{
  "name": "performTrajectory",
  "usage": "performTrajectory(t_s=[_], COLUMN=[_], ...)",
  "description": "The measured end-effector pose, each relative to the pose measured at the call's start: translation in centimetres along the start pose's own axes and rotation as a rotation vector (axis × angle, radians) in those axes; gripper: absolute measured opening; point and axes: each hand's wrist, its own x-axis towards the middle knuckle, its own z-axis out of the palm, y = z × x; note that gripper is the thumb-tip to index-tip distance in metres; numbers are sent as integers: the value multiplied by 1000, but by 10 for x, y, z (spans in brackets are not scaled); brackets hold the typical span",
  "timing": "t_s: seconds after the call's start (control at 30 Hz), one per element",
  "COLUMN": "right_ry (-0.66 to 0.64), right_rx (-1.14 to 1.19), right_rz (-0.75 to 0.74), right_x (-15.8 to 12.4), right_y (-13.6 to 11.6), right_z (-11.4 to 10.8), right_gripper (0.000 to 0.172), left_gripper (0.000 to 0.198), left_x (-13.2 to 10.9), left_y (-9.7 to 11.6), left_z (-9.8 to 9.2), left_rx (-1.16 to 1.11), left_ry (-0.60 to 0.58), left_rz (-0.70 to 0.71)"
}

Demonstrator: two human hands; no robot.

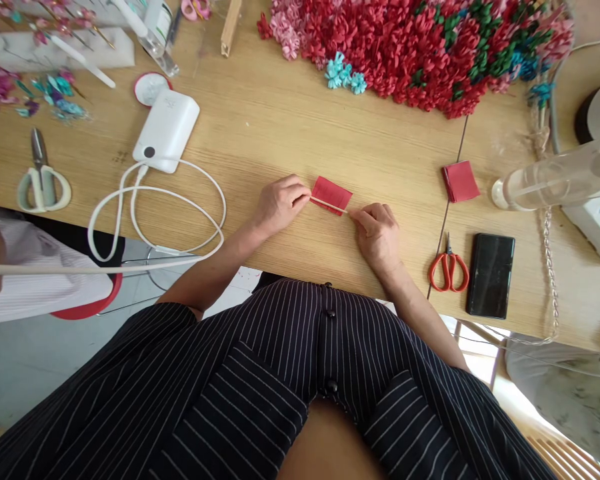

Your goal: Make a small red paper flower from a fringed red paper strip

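A small red paper piece (333,194) lies on the wooden table (280,133) with a thin wooden stick (329,205) along its near edge. My left hand (279,203) is closed, pinching the stick's left end. My right hand (377,231) is closed too, pinching the stick's right end. Both hands rest on the table near its front edge.
A pile of red, pink and teal paper flowers (420,47) fills the far side. A stack of red paper (461,181), red scissors (449,268) and a black phone (491,274) lie to the right. A white power bank (166,131) with its cable and white scissors (43,183) lie left. Another person's sleeve (35,267) is at left.
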Motion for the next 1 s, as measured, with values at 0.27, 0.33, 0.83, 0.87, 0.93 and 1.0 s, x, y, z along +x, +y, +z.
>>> performTrajectory(t_s=[0.27,0.33,0.83,0.87,0.93,1.0], right_ry=[-18,-17,-52,-53,-52,-49], right_rx=[-26,-44,-66,-68,-76,-89], right_rz=[4,4,-5,-4,-3,-6], right_x=[1,2,5,5,5,5], right_y=[1,1,1,1,1,0], right_z=[-1,0,3,3,3,3], right_gripper=[31,29,31,31,30,30], left_gripper=[15,14,15,16,18,20], left_x=[8,11,15,13,10,8], left_y=[0,0,2,2,2,2], left_z=[-7,-8,-4,-3,-2,-2], left_rx=[-23,-50,-31,10,96,159], left_ry=[-71,-90,-72,-74,-89,-112], left_rz=[-30,-51,-48,-20,26,50])
